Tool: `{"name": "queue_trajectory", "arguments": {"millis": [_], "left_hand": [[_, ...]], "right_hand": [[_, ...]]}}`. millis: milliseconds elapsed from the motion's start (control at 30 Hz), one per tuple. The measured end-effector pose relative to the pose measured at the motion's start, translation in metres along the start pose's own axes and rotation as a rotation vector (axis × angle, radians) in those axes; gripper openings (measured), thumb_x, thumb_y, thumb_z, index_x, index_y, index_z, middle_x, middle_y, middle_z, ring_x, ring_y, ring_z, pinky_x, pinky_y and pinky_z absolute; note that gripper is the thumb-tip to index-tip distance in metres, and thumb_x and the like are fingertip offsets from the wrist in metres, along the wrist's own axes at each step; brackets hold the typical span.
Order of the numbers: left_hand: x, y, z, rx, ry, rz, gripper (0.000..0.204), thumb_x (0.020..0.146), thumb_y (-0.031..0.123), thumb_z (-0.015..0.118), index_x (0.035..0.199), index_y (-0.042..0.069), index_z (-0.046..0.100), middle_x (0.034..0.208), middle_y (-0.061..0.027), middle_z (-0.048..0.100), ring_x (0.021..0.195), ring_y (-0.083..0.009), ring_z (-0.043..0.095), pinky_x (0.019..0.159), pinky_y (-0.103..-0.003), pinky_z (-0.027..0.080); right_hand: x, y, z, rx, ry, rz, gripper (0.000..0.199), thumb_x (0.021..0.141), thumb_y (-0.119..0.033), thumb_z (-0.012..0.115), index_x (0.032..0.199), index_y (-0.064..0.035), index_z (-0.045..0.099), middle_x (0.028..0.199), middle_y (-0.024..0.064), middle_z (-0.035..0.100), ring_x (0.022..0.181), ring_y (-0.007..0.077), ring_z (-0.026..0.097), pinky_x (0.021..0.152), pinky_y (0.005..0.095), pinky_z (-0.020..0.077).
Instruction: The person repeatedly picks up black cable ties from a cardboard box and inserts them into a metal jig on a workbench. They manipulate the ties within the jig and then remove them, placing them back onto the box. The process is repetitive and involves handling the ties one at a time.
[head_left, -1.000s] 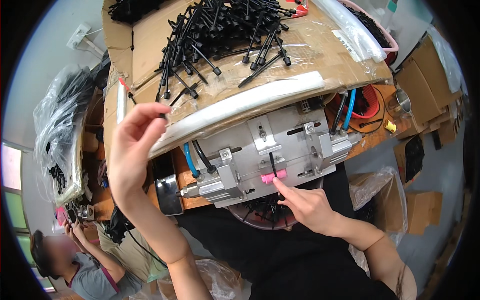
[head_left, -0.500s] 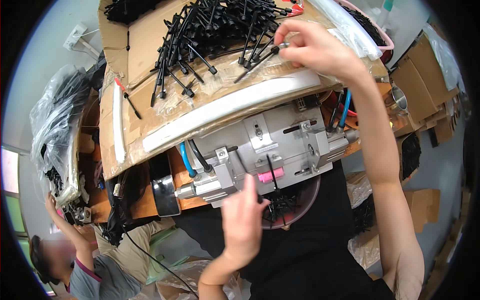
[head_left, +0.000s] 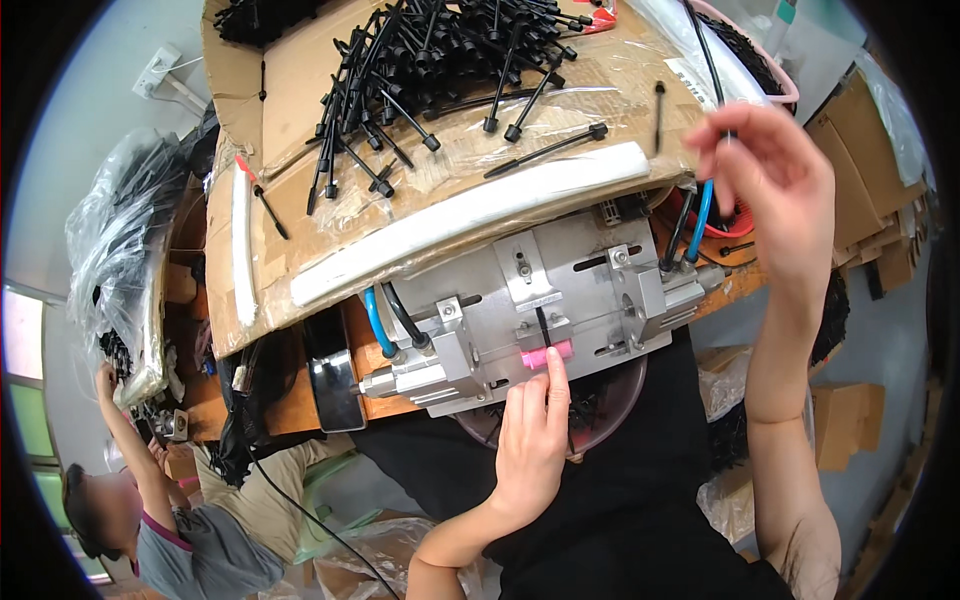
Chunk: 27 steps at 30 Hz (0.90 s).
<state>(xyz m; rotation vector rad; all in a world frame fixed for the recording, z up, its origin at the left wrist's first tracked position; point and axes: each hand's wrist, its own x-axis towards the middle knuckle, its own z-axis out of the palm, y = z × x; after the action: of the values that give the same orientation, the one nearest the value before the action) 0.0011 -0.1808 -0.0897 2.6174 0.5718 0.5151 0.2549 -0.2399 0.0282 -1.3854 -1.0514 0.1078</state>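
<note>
My left hand [head_left: 530, 450] reaches over the front of a metal clamping fixture [head_left: 590, 300]. Its index finger is stretched out, with the tip at a pink block [head_left: 547, 355] and a thin black rod [head_left: 543, 325] lying across that block. No object shows in this hand. Raised at the right of the fixture, my right hand [head_left: 775, 190] is slightly blurred. Its fingers are closed on a black plastic rod [head_left: 705, 50] with a knobbed end, which points up and away. A heap of similar black rods [head_left: 430, 70] lies on the cardboard [head_left: 290, 130] behind the fixture.
White strips [head_left: 470, 225] edge the cardboard. Blue air hoses [head_left: 376, 320] rise at both sides of the fixture. A bowl [head_left: 625, 405] with black pieces sits below its front edge. Cardboard boxes [head_left: 850, 425] stand at the right. Another person [head_left: 200, 535] works at the lower left.
My right hand has moved right from the heap's edge, carrying a rod. My left hand has moved up and right, its index finger now at the pink block.
</note>
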Motion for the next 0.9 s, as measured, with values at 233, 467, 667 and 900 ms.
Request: {"name": "queue_trajectory", "arguments": {"millis": [233,467,667,900], "left_hand": [[0.102,-0.043,-0.083,0.189,0.425,0.017,0.035,0.085,0.0,0.066,0.119,0.002,0.062,0.086,-0.0081,0.059,0.077,-0.0237,0.053,0.07,-0.032,0.046],[0.165,-0.09,-0.127,0.019,0.167,-0.185,0.018,0.078,0.004,0.073,0.094,-0.001,0.066,0.076,-0.0122,0.061,0.067,-0.0218,0.058,0.065,-0.034,0.049],[0.138,-0.095,-0.137,-0.131,0.182,-0.1,0.015,0.082,0.0,0.069,0.096,0.001,0.067,0.08,-0.0027,0.06,0.069,-0.0105,0.049,0.066,-0.024,0.043],[0.1,-0.113,-0.154,-0.37,0.163,-0.199,0.014,0.088,-0.002,0.065,0.102,-0.001,0.064,0.087,0.0031,0.053,0.078,-0.0054,0.045,0.07,-0.018,0.035]], "right_hand": [[-0.139,0.011,0.057,-0.379,-0.344,-0.215,0.067,0.069,0.003,0.079,0.13,0.0102,0.053,0.082,0.0115,0.064,0.059,0.02,0.058,0.054,0.0325,0.0486],[-0.17,0.032,0.094,-0.435,-0.42,-0.112,0.066,0.077,-0.001,0.074,0.138,0.0057,0.047,0.066,0.0063,0.052,0.057,0.0192,0.055,0.052,0.0332,0.045],[-0.157,0.023,0.08,-0.436,-0.407,-0.076,0.062,0.081,-0.01,0.073,0.137,0.0021,0.049,0.077,0.0063,0.06,0.065,0.0194,0.06,0.054,0.0321,0.0481],[-0.267,0.146,-0.053,-0.745,0.539,0.719,0.04,0.102,-0.019,0.045,0.136,0.0016,0.048,0.132,0.0224,0.055,0.119,0.0336,0.055,0.101,0.0409,0.0428]]}}
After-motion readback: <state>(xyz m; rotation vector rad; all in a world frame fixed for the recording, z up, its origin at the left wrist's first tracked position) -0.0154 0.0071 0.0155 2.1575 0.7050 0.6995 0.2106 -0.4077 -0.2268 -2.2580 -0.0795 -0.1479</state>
